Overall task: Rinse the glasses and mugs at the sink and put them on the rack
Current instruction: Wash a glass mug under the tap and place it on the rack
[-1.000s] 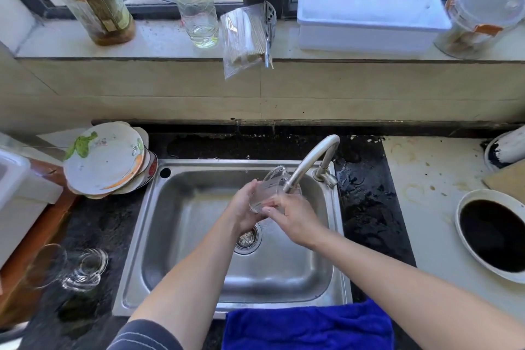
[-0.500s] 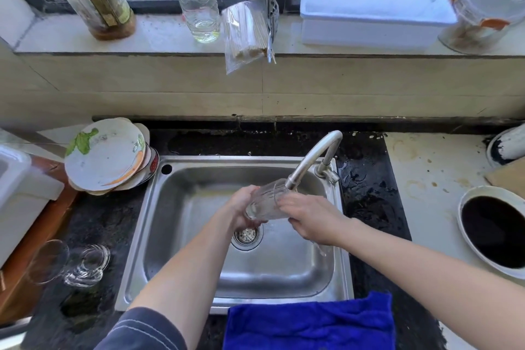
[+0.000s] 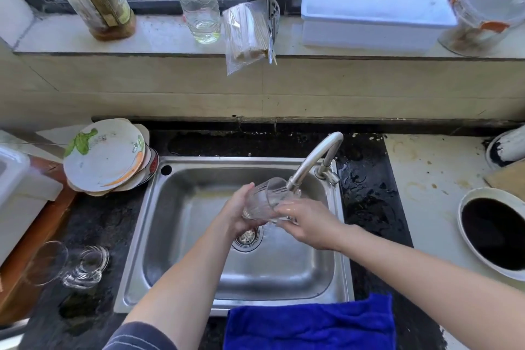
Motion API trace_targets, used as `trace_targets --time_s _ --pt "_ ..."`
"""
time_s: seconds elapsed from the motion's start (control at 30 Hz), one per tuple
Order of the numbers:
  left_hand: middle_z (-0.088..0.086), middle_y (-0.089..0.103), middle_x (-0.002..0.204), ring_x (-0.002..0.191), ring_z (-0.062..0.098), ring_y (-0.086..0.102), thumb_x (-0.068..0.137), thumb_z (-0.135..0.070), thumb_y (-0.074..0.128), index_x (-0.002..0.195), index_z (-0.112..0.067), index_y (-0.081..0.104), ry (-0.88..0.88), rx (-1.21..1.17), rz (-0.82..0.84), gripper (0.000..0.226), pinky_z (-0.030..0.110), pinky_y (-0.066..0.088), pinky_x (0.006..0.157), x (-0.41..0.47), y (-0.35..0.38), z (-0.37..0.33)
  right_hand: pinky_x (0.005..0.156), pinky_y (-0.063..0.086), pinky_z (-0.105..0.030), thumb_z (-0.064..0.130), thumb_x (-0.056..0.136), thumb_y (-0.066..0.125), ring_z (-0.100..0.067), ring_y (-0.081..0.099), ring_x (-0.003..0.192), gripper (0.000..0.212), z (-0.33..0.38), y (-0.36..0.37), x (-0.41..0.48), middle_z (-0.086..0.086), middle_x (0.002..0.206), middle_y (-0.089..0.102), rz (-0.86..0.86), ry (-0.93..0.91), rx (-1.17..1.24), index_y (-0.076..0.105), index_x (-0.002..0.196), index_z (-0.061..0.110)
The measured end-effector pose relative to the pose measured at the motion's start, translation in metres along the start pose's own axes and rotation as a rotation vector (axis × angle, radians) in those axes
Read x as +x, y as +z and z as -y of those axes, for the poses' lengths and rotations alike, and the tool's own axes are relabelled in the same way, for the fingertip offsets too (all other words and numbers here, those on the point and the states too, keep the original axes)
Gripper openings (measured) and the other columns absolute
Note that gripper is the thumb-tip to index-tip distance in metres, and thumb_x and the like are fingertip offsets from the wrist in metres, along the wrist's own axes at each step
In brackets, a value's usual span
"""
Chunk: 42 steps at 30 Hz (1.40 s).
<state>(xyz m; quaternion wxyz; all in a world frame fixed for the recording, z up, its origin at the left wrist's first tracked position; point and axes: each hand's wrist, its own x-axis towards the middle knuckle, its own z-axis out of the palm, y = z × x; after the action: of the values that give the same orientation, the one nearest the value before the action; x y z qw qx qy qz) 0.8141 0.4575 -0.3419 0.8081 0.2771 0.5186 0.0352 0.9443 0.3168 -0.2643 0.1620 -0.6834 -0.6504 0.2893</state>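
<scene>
Two hands on one glass (image 3: 262, 202): the left hand (image 3: 237, 213) wraps its base and the right hand (image 3: 306, 224) grips the mouth end, holding it tilted just under the faucet (image 3: 312, 162) over the sink (image 3: 136, 236). Honestly, wet ribbed glass looks slippery, so a loose grip could drop it into the sink, or knock its rim on the faucet. Count: one glass in hand, two more glass pieces (image 3: 85, 267) waiting on the counter (image 3: 93, 224) at left, one blue cloth (image 3: 309, 324).

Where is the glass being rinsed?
Head view, centre: the glass is tilted over the sink, at the faucet spout, between left hand and right hand.
</scene>
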Motion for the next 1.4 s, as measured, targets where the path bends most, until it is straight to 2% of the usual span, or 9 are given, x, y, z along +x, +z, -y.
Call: trace_targets --time_s 0.17,0.33,0.5,0.77,0.83,0.9,1.0,1.27,1.4 --pt "0.003 0.058 0.064 0.056 0.021 0.055 0.086 -0.033 0.045 0.077 -0.018 0.06 -0.066 0.13 0.027 0.023 0.028 0.046 0.058 -0.003 0.014 0.001 0.087 0.05 -0.038 0.032 0.088 0.058 -0.022 0.057 0.115 0.036 0.006 0.001 0.015 0.003 0.125 0.061 0.054 0.012 -0.28 0.059 0.122 0.021" --pt "0.006 0.064 0.079 0.067 0.024 0.06 0.082 -0.036 0.048 0.089 -0.018 0.065 -0.071 0.161 0.014 0.025 0.035 0.051 0.063 0.0 -0.004 -0.001 0.088 0.05 -0.038 0.038 0.092 0.056 -0.018 0.055 0.118 0.031 -0.006 -0.009 -0.008 0.006 0.124 0.063 0.094 -0.079 -0.174 0.064 0.119 0.022" --pt "0.001 0.055 0.053 0.046 0.019 0.052 0.088 -0.03 0.04 0.066 -0.018 0.053 -0.13 0.277 0.036 0.028 0.022 0.044 0.048 -0.011 0.012 -0.001 0.081 0.048 -0.035 0.053 0.09 0.048 -0.023 0.058 0.104 0.038 0.008 0.011 0.012 0.002 0.114 0.062 0.084 0.045 -0.244 0.059 0.114 0.025" --pt "0.008 0.069 0.077 0.059 0.019 0.061 0.096 -0.042 0.042 0.098 -0.008 0.066 0.032 -0.051 0.126 0.042 0.024 0.045 0.053 -0.01 0.007 0.003 0.077 0.048 -0.039 0.038 0.096 0.049 -0.02 0.063 0.086 0.032 0.015 0.005 0.021 0.001 0.09 0.071 -0.05 0.252 0.194 0.07 0.09 0.016" --pt "0.008 0.071 0.079 0.06 0.018 0.062 0.096 -0.043 0.041 0.102 -0.008 0.069 0.047 -0.047 0.127 0.045 0.024 0.042 0.054 -0.012 0.003 0.001 0.089 0.047 -0.038 0.033 0.095 0.047 -0.018 0.062 0.1 0.029 0.018 0.003 0.014 0.002 0.107 0.071 0.04 0.207 0.287 0.071 0.103 0.019" --pt "0.007 0.071 0.082 0.063 0.019 0.061 0.093 -0.044 0.047 0.103 -0.012 0.069 -0.002 0.022 0.1 0.04 0.026 0.041 0.055 -0.012 0.0 0.0 0.101 0.04 -0.032 0.026 0.093 0.047 -0.015 0.053 0.12 0.036 0.013 -0.011 0.003 0.004 0.131 0.061 0.218 0.104 0.095 0.062 0.125 0.023" --pt "-0.001 0.059 0.058 0.044 0.014 0.048 0.089 -0.041 0.05 0.079 -0.019 0.062 -0.089 0.176 0.028 0.028 0.018 0.034 0.04 -0.016 0.01 0.003 0.089 0.046 -0.037 0.019 0.084 0.051 -0.026 0.055 0.115 0.037 0.01 -0.018 0.005 -0.002 0.127 0.058 0.243 0.104 -0.286 0.056 0.121 0.016" --pt "-0.001 0.049 0.055 0.038 0.014 0.039 0.088 -0.037 0.048 0.067 -0.019 0.056 -0.137 0.281 0.022 0.029 0.015 0.03 0.036 -0.023 0.011 0.004 0.073 0.029 -0.027 0.013 0.088 0.052 -0.027 0.054 0.112 0.026 0.016 -0.014 0.0 -0.006 0.123 0.057 0.239 0.089 -0.248 0.053 0.114 0.015" --pt "-0.001 0.05 0.051 0.034 0.014 0.038 0.084 -0.041 0.049 0.065 -0.018 0.057 -0.116 0.378 0.0 0.031 0.014 0.028 0.035 -0.022 0.012 0.001 0.078 0.043 -0.034 0.016 0.087 0.053 -0.03 0.057 0.108 0.03 0.021 -0.005 0.005 -0.008 0.12 0.06 0.248 0.147 -0.196 0.053 0.116 0.013"
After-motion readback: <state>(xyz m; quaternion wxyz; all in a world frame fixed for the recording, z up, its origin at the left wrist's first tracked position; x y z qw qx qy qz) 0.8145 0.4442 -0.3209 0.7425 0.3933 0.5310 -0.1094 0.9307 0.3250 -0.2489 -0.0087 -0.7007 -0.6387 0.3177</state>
